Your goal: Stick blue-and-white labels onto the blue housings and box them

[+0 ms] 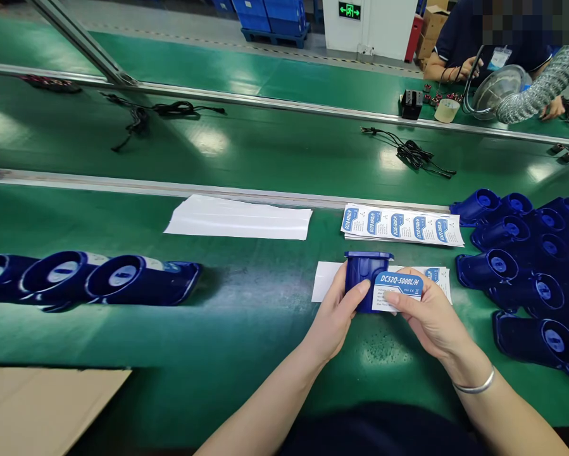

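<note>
My left hand [334,316] is closed on the left side of a dark blue plastic housing [359,269], thumb on its face. Between the thumb and fingers of my right hand [426,316] is a white and blue label [398,291] printed DC520-5000L/H; its left part lies against the housing. Under both hands is a partly hidden label sheet [326,282]. Just beyond lies a stack of label sheets [402,225], with blank white backing paper [239,218] to its left.
Several blue housings [543,288] crowd the right side; others [123,275] stand in a row at left. Cardboard [47,405] covers the near left corner. Past the metal rail [265,193] lie black cables [412,154]. A person [459,44] sits across, by a duct [545,95].
</note>
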The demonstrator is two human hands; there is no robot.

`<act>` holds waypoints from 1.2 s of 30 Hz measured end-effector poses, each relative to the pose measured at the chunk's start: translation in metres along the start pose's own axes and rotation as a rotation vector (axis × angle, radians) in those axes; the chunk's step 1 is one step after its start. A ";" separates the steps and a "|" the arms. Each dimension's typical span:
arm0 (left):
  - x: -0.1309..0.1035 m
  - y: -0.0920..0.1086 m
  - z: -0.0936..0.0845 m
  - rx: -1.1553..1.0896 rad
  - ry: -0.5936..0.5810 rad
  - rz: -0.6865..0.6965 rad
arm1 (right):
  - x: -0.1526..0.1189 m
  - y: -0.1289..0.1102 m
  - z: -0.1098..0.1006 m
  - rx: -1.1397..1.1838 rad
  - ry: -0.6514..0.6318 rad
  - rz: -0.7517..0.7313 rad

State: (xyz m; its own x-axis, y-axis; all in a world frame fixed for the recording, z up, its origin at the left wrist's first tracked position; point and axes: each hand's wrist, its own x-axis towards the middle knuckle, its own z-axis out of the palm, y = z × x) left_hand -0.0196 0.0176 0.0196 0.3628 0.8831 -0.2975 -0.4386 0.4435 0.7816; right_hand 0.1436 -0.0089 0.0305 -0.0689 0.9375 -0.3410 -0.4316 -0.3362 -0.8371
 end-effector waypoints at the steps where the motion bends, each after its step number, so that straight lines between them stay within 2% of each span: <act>1: 0.000 0.000 0.000 0.000 -0.003 -0.002 | 0.000 0.000 0.000 0.000 0.001 0.002; 27: -0.001 0.002 0.002 0.029 0.039 -0.018 | 0.001 0.001 -0.001 -0.007 0.003 0.000; 36: 0.001 0.000 -0.001 0.045 0.015 -0.003 | 0.001 0.001 -0.001 -0.011 0.000 -0.002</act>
State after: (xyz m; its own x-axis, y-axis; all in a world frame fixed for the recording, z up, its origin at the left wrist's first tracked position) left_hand -0.0202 0.0190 0.0187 0.3518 0.8841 -0.3076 -0.4000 0.4390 0.8045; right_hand 0.1437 -0.0083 0.0288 -0.0675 0.9383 -0.3391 -0.4215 -0.3349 -0.8428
